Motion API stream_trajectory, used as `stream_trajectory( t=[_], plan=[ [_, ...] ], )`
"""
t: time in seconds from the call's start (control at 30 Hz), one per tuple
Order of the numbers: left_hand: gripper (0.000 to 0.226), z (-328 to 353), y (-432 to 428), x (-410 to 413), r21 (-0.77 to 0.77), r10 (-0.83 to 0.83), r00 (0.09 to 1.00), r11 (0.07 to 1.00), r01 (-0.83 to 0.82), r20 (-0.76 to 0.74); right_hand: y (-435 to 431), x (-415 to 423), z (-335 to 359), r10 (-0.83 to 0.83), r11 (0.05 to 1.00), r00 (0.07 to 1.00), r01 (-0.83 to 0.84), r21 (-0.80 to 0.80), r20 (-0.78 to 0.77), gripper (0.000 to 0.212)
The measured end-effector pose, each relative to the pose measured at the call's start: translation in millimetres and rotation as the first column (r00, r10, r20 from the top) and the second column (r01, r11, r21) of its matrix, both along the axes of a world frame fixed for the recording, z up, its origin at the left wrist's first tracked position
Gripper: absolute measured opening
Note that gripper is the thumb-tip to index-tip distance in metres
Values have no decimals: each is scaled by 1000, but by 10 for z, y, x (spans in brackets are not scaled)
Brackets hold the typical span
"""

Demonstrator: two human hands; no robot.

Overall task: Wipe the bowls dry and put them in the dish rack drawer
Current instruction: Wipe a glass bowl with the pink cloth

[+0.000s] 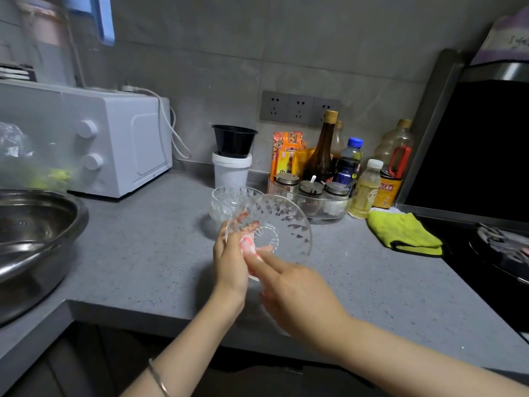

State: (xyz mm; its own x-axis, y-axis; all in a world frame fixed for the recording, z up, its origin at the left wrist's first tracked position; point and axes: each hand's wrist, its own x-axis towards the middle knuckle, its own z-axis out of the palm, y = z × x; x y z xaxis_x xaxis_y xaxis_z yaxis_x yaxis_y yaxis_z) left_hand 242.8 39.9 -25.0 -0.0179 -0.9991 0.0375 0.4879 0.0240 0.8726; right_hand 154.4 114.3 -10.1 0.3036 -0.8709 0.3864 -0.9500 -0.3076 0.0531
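Bowl (282,224) of cut glass, held tilted on edge above counter (137,253). Near-left rim gripped by left hand (230,256), fingers curled round the edge and showing through the glass. Fingers of right hand (294,290) stretched almost straight, tips pressing pink-white rag (248,244) against bowl beside left hand; thumb hidden, so any pinch on rag not discernible. Just behind, second bowl (226,200) of same pattern, upright on counter, partly overlapped by the held one. Farther back, black cup (234,140) nested in white tub (231,173). To the right, clear tray (320,214) with lidded jars, and bottles (320,150) against wall. Folded yellow cloth (403,233) on counter near hob (458,233). At left, steel basin (37,233) and white microwave (120,144). On left wrist, thin bangle (159,378).
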Motion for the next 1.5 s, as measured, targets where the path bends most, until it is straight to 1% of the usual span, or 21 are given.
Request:
stream_trajectory(
  t=[0.03, 0.1, 0.17, 0.23, 0.3, 0.4, 0.5, 0.57, 0.63, 0.73, 0.8, 0.87, 0.93, 1.03, 1.1, 1.13, 1.2, 1.27, 1.33, 1.43, 1.5],
  plan=[
    [37, -7, -14, 41, -11, -32, 999, 999, 32, 15, -24, -112, -11, 50, 999, 997, -50, -15, -56, 55],
    [36, -16, -32, 130, -53, -117, 988, 991, 123, 101, -84, -368, 32, 125, 989, 941, -143, -32, -316, 35],
    [35, -5, -42, 210, -88, -209, 949, 968, 235, 238, -120, -585, 131, 107, 986, 844, -159, -55, -526, 38],
    [34, 33, -72, 250, -91, -265, 924, 950, 300, 274, -131, -620, 167, 78, 987, 808, -146, -71, -584, 43],
    [34, 89, -90, 250, -96, -244, 938, 957, 274, 246, -126, -501, 64, 56, 979, 843, -151, -135, -535, 32],
    [34, 84, -83, 158, -111, -113, 982, 985, 130, 150, -115, -196, -67, 5, 980, 949, -68, -187, -316, 41],
    [35, 28, -34, 32, -68, -31, 1000, 997, 31, 1, -135, 98, -136, -27, 997, 997, 31, -65, 66, 61],
    [34, 14, -37, 12, -40, -22, 997, 999, 19, -76, -123, 118, -167, 48, 999, 982, -44, -24, 185, 62],
    [36, 15, -72, 64, -45, -49, 998, 998, 47, -46, -122, -43, -103, 159, 985, 983, -151, -84, 95, 48],
    [40, 27, -132, 192, -78, -195, 963, 974, 213, 185, -168, -463, 5, 168, 970, 902, -222, -95, -397, 39],
    [41, 70, -144, 244, -58, -310, 906, 939, 340, 290, -170, -646, 56, 107, 967, 837, -213, -139, -536, 44],
    [42, 120, -146, 266, -57, -360, 871, 915, 400, 333, -159, -659, 41, 49, 959, 832, -194, -207, -552, 49],
    [42, 144, -128, 247, -101, -335, 871, 914, 393, 359, -143, -549, -47, 27, 951, 886, -166, -262, -464, 45],
    [50, 98, -55, 116, -131, -278, 920, 937, 323, 276, -160, -295, -99, 70, 981, 996, -80, -178, -62, 23],
    [52, 9, 2, 12, -146, -234, 942, 951, 274, 241, -184, -145, -140, 46, 994, 980, -26, -104, 191, 21],
    [50, -27, 17, -17, -145, -212, 953, 958, 246, 217, -193, -115, -163, 37, 998, 973, -23, -66, 227, 23],
    [45, -57, -7, 16, -127, -184, 965, 970, 209, 186, -170, -182, -180, 125, 991, 983, -117, -64, 137, 32],
    [47, -39, -51, 120, -128, -202, 953, 964, 234, 227, -151, -393, -146, 217, 970, 967, -229, -84, -131, 39],
    [50, -15, -89, 210, -150, -245, 921, 942, 300, 302, -177, -601, -118, 198, 953, 908, -266, -144, -369, 44],
    [53, -9, -126, 245, -169, -272, 904, 925, 340, 330, -217, -617, -95, 96, 950, 896, -213, -229, -433, 45],
    [53, -16, -119, 200, -178, -262, 932, 934, 310, 250, -220, -479, -113, 67, 938, 926, -186, -293, -371, 39]
  ],
)
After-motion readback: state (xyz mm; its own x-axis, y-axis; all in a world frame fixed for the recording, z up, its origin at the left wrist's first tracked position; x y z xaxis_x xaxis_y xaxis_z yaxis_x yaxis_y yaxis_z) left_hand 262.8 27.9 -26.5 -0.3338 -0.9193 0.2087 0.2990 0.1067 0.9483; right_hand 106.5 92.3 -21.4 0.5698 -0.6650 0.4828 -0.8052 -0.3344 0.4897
